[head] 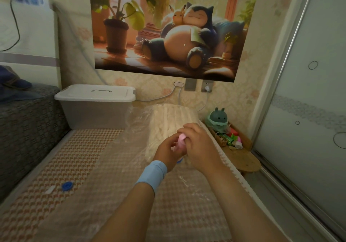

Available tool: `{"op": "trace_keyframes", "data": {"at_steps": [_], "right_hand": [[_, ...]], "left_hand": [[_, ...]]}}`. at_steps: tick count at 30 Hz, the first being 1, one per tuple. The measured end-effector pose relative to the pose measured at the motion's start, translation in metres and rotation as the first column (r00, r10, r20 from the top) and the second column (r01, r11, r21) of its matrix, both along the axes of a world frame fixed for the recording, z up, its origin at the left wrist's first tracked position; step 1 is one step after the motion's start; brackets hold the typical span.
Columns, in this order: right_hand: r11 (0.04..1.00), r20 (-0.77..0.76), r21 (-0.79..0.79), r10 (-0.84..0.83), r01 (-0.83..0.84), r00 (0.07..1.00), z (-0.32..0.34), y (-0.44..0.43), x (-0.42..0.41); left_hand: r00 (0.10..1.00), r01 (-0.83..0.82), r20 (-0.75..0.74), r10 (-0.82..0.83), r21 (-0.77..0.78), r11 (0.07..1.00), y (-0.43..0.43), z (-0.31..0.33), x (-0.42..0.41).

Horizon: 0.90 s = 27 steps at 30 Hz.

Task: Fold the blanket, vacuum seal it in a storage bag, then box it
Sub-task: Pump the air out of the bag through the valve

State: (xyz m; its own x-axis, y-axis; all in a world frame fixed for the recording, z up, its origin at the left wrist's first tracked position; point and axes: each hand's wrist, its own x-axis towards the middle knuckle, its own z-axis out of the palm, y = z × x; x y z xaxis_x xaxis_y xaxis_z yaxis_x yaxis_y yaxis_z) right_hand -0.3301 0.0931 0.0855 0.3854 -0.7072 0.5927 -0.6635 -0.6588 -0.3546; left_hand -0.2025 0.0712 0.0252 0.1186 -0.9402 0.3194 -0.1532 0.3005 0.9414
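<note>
A folded cream blanket lies inside a clear plastic storage bag on the patterned bed. Over the bag's near part, my left hand and my right hand both grip a small pink pump held upright between them. A bit of blue shows under the pump at the bag; most of it is hidden by my hands. A white lidded storage box stands at the head of the bed, its lid closed.
A blue round cap and a small white clip lie on the bed at the left. A grey sofa arm borders the left. A round wooden stool with a plush toy stands right, beside a sliding door.
</note>
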Motion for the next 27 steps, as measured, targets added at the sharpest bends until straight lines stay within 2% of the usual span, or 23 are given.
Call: {"op": "trace_keyframes", "data": {"at_steps": [1,3,6,8,10,11,13,15,16,17,19,21,23,25,27], "right_hand": [[0.999,0.015,-0.033,0.014,-0.014,1.000,0.007,0.002,-0.001],[0.975,0.102,-0.221,0.034,-0.011,0.994,0.029,0.009,-0.001],[0.842,0.297,-0.535,0.103,0.076,0.949,0.063,0.022,-0.001],[0.788,0.353,-0.605,0.138,0.113,0.926,0.070,0.025,0.001],[0.804,0.333,-0.583,0.107,0.115,0.937,0.058,0.020,0.005],[0.846,0.295,-0.524,0.069,0.101,0.953,0.045,0.016,0.007],[0.960,0.160,-0.275,-0.009,0.054,0.987,0.018,0.006,0.008],[0.999,0.032,-0.038,-0.013,0.014,0.999,0.000,0.000,0.007],[1.000,0.020,0.004,0.001,-0.001,1.000,-0.001,-0.002,0.005],[1.000,0.037,-0.004,0.018,-0.018,0.999,0.004,-0.001,0.005],[0.986,0.122,-0.165,0.050,-0.030,0.991,0.024,0.007,0.003],[0.909,0.251,-0.416,0.101,0.013,0.963,0.049,0.018,0.003],[0.819,0.348,-0.569,0.154,0.078,0.925,0.067,0.027,0.004],[0.798,0.368,-0.594,0.150,0.107,0.918,0.067,0.025,0.007],[0.853,0.323,-0.512,0.081,0.102,0.943,0.044,0.017,0.009]], "left_hand": [[1.000,0.001,0.002,-0.001,0.002,1.000,0.001,0.001,0.001],[1.000,-0.004,0.021,0.004,0.001,1.000,0.000,0.003,0.002],[1.000,-0.007,0.026,0.007,0.010,1.000,-0.004,0.002,0.003],[1.000,0.001,0.031,-0.002,0.015,1.000,-0.005,0.001,0.002],[1.000,0.001,0.027,-0.002,0.021,1.000,-0.005,0.000,0.001],[1.000,-0.002,0.015,0.002,0.022,1.000,-0.004,0.000,0.001],[1.000,-0.012,-0.011,0.013,0.022,1.000,-0.002,0.000,0.002],[1.000,-0.019,0.008,0.019,0.007,1.000,-0.001,0.000,0.003],[1.000,-0.021,0.014,0.021,0.003,1.000,0.001,0.000,0.002],[1.000,-0.020,0.009,0.020,0.001,1.000,0.001,0.001,0.002],[1.000,-0.013,-0.004,0.013,0.011,1.000,0.000,0.003,0.003],[1.000,-0.009,0.007,0.009,0.011,1.000,-0.001,0.004,0.003],[1.000,-0.001,0.019,0.001,0.011,1.000,-0.002,0.003,0.003],[0.999,-0.002,0.039,0.002,0.006,1.000,-0.003,0.002,0.002],[1.000,-0.006,0.020,0.006,0.006,1.000,-0.001,0.002,0.000]]}}
